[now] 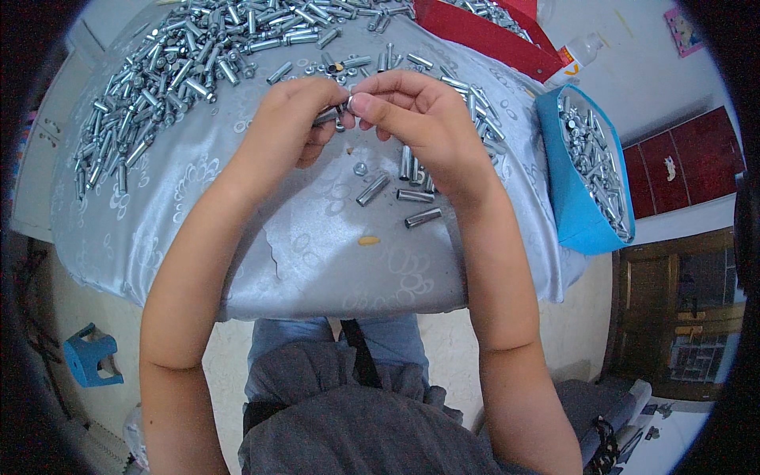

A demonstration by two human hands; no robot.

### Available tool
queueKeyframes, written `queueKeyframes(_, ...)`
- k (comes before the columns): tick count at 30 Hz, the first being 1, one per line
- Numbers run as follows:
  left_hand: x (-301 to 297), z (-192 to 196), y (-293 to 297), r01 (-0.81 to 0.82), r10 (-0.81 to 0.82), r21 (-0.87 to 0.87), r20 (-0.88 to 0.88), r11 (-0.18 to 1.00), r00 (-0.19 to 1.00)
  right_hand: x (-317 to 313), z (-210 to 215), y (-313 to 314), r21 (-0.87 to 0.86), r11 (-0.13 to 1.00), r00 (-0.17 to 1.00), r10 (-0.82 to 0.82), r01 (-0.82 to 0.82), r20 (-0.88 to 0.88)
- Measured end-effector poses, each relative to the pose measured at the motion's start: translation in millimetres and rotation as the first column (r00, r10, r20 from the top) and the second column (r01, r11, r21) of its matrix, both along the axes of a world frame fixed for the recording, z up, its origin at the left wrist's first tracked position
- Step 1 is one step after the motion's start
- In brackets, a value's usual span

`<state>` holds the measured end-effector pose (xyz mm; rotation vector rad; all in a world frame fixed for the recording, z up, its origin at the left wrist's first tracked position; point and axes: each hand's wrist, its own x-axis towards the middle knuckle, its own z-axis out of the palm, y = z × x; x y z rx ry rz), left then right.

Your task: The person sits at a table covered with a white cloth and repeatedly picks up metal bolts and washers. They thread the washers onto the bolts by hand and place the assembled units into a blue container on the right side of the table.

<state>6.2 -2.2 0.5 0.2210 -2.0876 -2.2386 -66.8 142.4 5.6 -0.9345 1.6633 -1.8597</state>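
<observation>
Over the middle of the table my two hands meet at the fingertips. My left hand (294, 119) is closed around a metal bolt with a sleeve (325, 117), most of it hidden by the fingers. Thumb and forefinger of my right hand (423, 115) pinch a small shiny nut or washer (351, 103) at the bolt's end; which of the two, I cannot tell. Below them a loose hex nut (360, 169) lies on the cloth, with a metal sleeve (373, 190) beside it. Another sleeve (423, 218) rests nearer to me, and several more lie under my right wrist.
A large heap of metal sleeve anchors (190, 67) covers the far left of the silvery tablecloth (317, 261). At the far right stand a red box (483, 38), a plastic bottle (582, 52) and a blue box (564, 186), both boxes holding metal parts. A blue stool (89, 360) is on the floor.
</observation>
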Motion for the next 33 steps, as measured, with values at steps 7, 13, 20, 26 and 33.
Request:
queueKeyframes(7, 0, 1, 1, 0.014, -0.012, 0.06, -0.021, 0.998, 1.0, -5, 0, 4, 0.093, 0.994, 0.993, 0.051, -0.061, 0.108)
queueKeyframes(13, -1, -2, 2, -0.039, 0.042, 0.056, -0.048, 0.998, 0.998, -5, -2, 4, -0.002, 0.987, 0.921, 0.149, -0.159, 0.361)
queueKeyframes(20, -4, -3, 8, -0.148, 0.095, -0.141, -0.326, 0.979, 0.941, -6, -7, 5, -0.024, 0.986, 0.875, 0.158, -0.165, 0.458)
queueKeyframes(26, 0, 0, 6, -0.056, 0.045, -0.044, -0.208, 0.997, 0.977, -6, -8, 4, -0.101, 0.966, 0.834, 0.257, -0.239, 0.488)
queueKeyframes(33, 3, 3, 10, -0.032, 0.05, 0.088, -0.218, 0.996, 0.975, 1, -3, 5, -0.206, 0.953, 0.847, 0.294, -0.223, 0.443)
